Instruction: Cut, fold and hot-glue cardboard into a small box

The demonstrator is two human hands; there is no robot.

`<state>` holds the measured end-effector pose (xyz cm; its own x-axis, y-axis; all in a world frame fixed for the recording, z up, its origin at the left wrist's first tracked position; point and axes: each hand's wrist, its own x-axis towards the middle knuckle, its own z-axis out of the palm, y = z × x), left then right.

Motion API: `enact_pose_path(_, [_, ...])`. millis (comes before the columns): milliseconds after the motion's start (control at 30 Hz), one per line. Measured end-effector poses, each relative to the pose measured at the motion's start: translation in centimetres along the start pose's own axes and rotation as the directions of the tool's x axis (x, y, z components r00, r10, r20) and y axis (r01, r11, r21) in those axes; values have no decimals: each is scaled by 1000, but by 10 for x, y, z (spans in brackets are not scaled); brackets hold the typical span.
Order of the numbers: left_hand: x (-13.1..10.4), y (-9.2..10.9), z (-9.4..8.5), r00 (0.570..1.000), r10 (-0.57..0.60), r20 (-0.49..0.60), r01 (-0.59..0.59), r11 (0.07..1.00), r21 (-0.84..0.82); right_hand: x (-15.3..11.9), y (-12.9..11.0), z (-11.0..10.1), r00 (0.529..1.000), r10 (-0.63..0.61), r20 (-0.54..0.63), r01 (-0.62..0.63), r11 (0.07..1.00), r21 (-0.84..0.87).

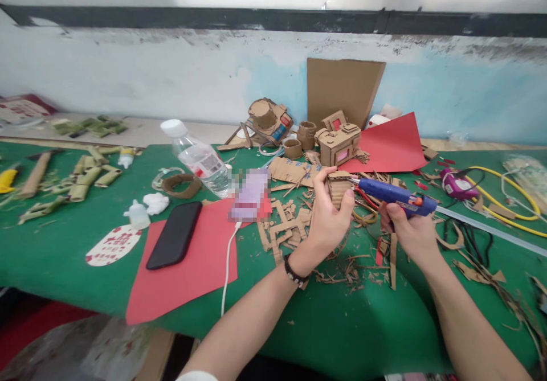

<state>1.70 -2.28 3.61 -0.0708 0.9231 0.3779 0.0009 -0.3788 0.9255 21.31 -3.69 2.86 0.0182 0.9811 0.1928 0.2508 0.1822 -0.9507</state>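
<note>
one blue glue gun (384, 192), right hand's grip (409, 232) clamped on it; one cardboard piece (341, 191), left hand's grip (328, 222) clamped on it; one cardboard camera (333, 148), on green surface (342, 324).

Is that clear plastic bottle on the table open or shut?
Shut: the clear plastic bottle has its white cap on.

Holding a cardboard piece (339, 192) in the left hand (332, 214), gripping a blue glue gun (391, 193) in the right hand (411, 232) and aiming the nozzle (356, 181) at the piece. Facing a cardboard camera model (330, 147) beyond the left hand, cardboard scraps (287, 226) beside it, a clear bottle (205, 159) and black phone (175, 236) farther left, a purple object (458, 184) right of the right hand.
</note>
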Motion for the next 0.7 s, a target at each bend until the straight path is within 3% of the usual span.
enact_pose_path(700, [0, -3, 0, 1000, 14, -1, -14, 1000, -8, 0, -4, -1, 1000, -18, 8, 18, 998, -64])
